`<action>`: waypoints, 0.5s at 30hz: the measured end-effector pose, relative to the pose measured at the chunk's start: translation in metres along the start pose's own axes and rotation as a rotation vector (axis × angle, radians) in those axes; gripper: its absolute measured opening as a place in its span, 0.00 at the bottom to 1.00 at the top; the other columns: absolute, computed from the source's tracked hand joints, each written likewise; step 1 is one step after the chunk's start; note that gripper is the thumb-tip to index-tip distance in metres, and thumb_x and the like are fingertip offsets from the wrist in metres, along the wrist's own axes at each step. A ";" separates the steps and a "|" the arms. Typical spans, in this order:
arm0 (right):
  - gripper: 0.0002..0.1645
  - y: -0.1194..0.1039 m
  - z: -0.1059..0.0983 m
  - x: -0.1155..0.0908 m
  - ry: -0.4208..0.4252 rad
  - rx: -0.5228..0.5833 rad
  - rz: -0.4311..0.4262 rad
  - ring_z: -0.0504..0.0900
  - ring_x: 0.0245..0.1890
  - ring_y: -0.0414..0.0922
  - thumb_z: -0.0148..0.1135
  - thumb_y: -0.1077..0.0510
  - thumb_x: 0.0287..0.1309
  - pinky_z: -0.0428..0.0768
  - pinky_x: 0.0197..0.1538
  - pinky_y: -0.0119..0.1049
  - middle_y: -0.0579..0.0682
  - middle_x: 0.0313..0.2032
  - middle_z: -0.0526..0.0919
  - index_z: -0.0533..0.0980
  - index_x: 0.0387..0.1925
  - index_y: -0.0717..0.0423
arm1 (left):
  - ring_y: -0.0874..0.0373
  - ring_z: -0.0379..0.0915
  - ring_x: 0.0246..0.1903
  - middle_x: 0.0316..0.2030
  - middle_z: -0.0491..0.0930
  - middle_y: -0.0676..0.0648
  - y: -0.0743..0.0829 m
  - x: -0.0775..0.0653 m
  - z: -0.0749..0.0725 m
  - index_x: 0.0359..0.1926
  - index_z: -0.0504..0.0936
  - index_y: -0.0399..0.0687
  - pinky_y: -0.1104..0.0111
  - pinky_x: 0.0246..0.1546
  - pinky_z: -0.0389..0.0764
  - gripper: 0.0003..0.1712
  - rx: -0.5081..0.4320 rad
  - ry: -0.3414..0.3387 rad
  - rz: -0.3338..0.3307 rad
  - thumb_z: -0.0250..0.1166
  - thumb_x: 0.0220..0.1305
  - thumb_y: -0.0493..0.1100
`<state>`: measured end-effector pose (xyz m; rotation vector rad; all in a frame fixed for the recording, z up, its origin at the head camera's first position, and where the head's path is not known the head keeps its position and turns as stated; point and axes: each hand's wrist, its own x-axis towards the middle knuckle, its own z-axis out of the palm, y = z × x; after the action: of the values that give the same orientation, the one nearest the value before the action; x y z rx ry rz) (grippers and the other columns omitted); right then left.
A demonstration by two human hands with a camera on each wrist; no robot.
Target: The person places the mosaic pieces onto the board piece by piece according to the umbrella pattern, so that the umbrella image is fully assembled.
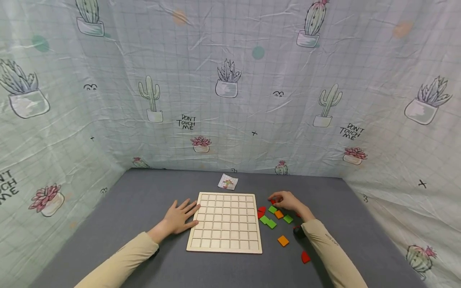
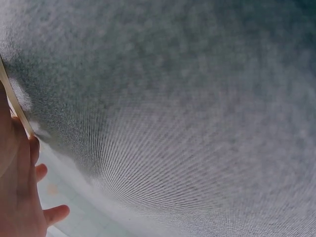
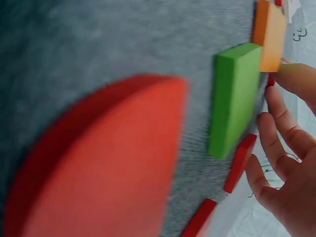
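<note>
A light wooden board point(image 1: 227, 224) with a grid of square recesses lies on the grey table. My left hand point(image 1: 179, 218) is spread flat, its fingers resting over the board's left edge; the left wrist view shows only part of this hand point(image 2: 22, 182) beside the rim. To the right of the board, my right hand point(image 1: 287, 201) curls its thumb and fingers down around a small red piece point(image 1: 272, 201), partly hidden by the fingers. In the right wrist view, the red piece point(image 3: 271, 80) shows between the thumb and index fingertip, with a green tile point(image 3: 237, 98) close by.
Green tiles point(image 1: 271, 224), orange tiles point(image 1: 283, 241) and red curved pieces point(image 1: 305, 257) lie scattered right of the board. A small card point(image 1: 228, 182) with a coloured grid pattern lies behind it. A cactus-printed cloth point(image 1: 252, 108) hangs around the table's back and sides.
</note>
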<state>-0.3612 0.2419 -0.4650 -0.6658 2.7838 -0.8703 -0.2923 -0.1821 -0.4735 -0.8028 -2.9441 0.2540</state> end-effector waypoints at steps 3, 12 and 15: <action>0.16 0.003 0.002 0.001 0.007 0.000 0.011 0.66 0.21 0.40 0.58 0.65 0.53 0.66 0.26 0.33 0.51 0.27 0.77 0.77 0.45 0.57 | 0.48 0.53 0.65 0.65 0.59 0.50 0.001 0.000 0.000 0.66 0.58 0.54 0.45 0.58 0.55 0.35 0.006 -0.003 0.001 0.44 0.62 0.64; 0.15 0.005 0.000 0.003 0.036 -0.026 0.088 0.66 0.20 0.39 0.60 0.61 0.52 0.66 0.25 0.31 0.51 0.27 0.77 0.78 0.44 0.57 | 0.48 0.54 0.64 0.65 0.58 0.51 0.000 0.001 0.001 0.66 0.57 0.56 0.46 0.58 0.56 0.36 0.052 0.001 -0.005 0.42 0.62 0.65; 0.14 0.004 0.000 0.002 0.048 -0.045 0.086 0.69 0.23 0.40 0.61 0.60 0.52 0.68 0.26 0.31 0.52 0.30 0.78 0.78 0.42 0.57 | 0.48 0.55 0.64 0.66 0.58 0.51 0.000 0.001 0.001 0.66 0.57 0.57 0.46 0.58 0.56 0.36 0.070 0.001 -0.009 0.42 0.62 0.66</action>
<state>-0.3647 0.2440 -0.4670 -0.5340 2.8591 -0.8201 -0.2930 -0.1819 -0.4748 -0.7801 -2.9187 0.3536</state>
